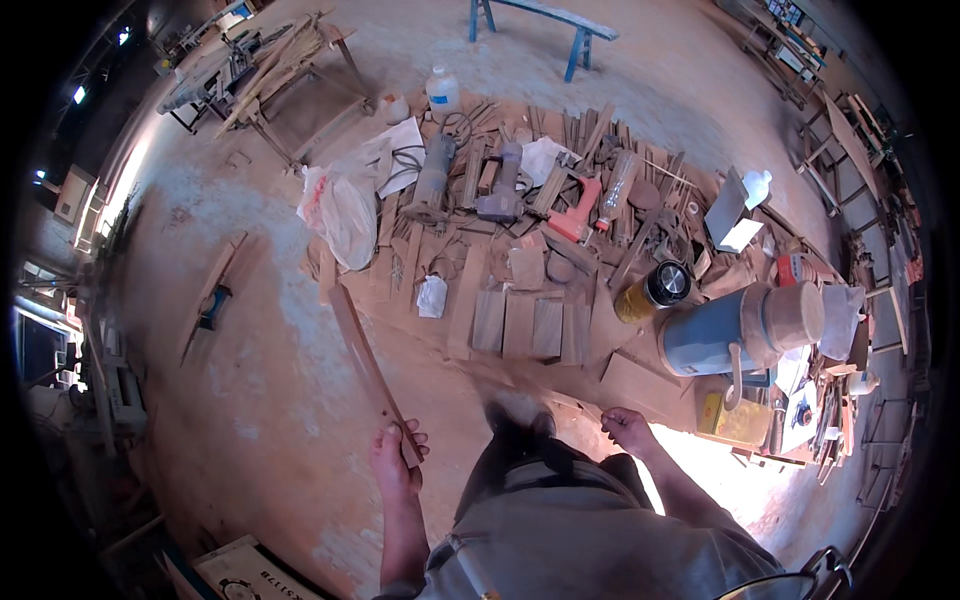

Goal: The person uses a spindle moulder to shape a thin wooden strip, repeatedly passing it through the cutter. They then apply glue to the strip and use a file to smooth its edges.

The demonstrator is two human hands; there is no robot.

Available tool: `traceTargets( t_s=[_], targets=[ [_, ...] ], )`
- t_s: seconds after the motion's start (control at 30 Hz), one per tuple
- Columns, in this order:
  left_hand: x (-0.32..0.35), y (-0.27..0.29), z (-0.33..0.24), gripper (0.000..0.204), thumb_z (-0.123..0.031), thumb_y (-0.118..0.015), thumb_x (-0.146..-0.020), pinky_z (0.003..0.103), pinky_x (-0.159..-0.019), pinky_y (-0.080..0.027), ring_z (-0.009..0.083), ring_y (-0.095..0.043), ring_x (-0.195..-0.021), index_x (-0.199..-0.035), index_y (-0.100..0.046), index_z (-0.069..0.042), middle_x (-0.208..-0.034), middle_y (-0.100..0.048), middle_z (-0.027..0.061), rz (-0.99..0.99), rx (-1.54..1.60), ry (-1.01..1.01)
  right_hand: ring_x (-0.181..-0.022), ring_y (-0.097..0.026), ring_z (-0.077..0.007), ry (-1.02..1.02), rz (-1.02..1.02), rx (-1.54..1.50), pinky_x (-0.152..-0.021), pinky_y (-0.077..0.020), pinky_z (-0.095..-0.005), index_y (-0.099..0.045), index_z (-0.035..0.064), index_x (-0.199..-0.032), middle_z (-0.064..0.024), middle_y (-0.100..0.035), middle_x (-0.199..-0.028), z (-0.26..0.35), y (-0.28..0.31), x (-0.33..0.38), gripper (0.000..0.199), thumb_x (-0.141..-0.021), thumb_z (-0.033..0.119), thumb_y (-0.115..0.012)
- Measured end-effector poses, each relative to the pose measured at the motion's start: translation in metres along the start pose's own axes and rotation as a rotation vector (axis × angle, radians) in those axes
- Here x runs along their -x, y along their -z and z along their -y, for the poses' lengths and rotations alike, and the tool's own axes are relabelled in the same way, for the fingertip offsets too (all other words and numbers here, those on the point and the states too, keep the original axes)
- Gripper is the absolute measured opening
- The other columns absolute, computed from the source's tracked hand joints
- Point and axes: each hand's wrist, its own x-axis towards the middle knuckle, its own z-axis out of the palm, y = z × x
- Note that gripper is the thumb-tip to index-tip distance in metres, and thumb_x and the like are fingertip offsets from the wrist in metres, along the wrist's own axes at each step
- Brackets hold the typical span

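My left hand (397,455) is closed round the lower end of a long, narrow wooden strip (365,362). The strip slants up and away, its far end close to the left edge of a cluttered workbench (425,338). My right hand (629,431) hangs by the bench's near edge with its fingers curled together; whatever they may hold is too small to make out. Beyond my hands, short wooden blocks (519,325) lie side by side on the bench. A dark-lidded jar of yellowish liquid (640,298) and a large blue jug (705,332) stand to the right.
A red tool (576,212), a grey power tool (503,190), a clear plastic bottle (619,188) and a white plastic bag (343,218) lie among wood scraps on the bench. A blue bench (545,14) stands beyond. Another wooden piece (215,295) is on the floor at left.
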Motion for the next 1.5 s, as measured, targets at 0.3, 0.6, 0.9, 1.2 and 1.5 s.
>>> traceTargets(
  t_s=[0.3,0.6,0.9,1.2,1.5],
  targets=[
    [-0.051,0.01,-0.03,0.027,-0.03,-0.057,-0.092,0.028,-0.051,-0.052,0.018,-0.063,-0.067,-0.102,-0.053,-0.005,-0.089,-0.065,0.0114,0.08,0.018,-0.045,-0.06,-0.058,-0.0116,0.072,-0.123,-0.01,-0.054,-0.0488,-0.0267,-0.063,-0.0006,-0.094,-0.0061,-0.063,-0.074,0.008,0.0,-0.011,0.015,-0.09,0.012,-0.056],
    [-0.216,0.029,-0.103,0.016,-0.018,-0.055,-0.092,0.029,-0.05,-0.053,0.0195,-0.064,-0.064,-0.1,-0.053,-0.005,-0.09,-0.066,0.0129,0.155,-0.03,-0.045,-0.057,-0.06,-0.0187,-0.372,-0.356,-0.223,-0.05,-0.0519,-0.0324,-0.061,-0.0004,-0.097,-0.0119,-0.064,-0.077,-0.029,-0.069,-0.016,0.02,-0.091,0.018,-0.055],
    [-0.343,0.05,-0.196,0.015,-0.018,-0.055,-0.091,0.028,-0.051,-0.053,0.0187,-0.064,-0.065,-0.099,-0.053,-0.005,-0.09,-0.065,0.0126,0.164,-0.109,0.067,-0.067,-0.066,-0.0246,-0.69,-0.32,-0.301,-0.055,-0.0547,-0.0358,-0.058,-0.0019,-0.104,-0.0163,-0.067,-0.091,0.039,-0.2,-0.006,0.026,-0.09,0.019,-0.052],
    [-0.409,0.042,-0.224,0.018,-0.019,-0.056,-0.09,0.029,-0.051,-0.053,0.0179,-0.064,-0.065,-0.101,-0.054,-0.004,-0.089,-0.066,0.0119,0.217,-0.113,0.113,-0.061,-0.062,-0.0215,-0.697,-0.432,-0.284,-0.053,-0.052,-0.0345,-0.06,-0.0016,-0.094,-0.0144,-0.064,-0.081,0.108,-0.245,-0.033,0.02,-0.087,0.015,-0.053],
    [-0.434,0.029,-0.235,0.023,-0.025,-0.059,-0.089,0.028,-0.053,-0.052,0.0166,-0.064,-0.066,-0.098,-0.055,-0.004,-0.089,-0.066,0.0111,0.276,-0.181,0.089,-0.074,-0.065,-0.0239,0.103,-0.16,0.942,-0.067,-0.0535,-0.0315,-0.064,0.0017,-0.096,-0.0122,-0.066,-0.082,0.109,-0.256,-0.046,0.019,-0.086,0.018,-0.061]
  ],
)
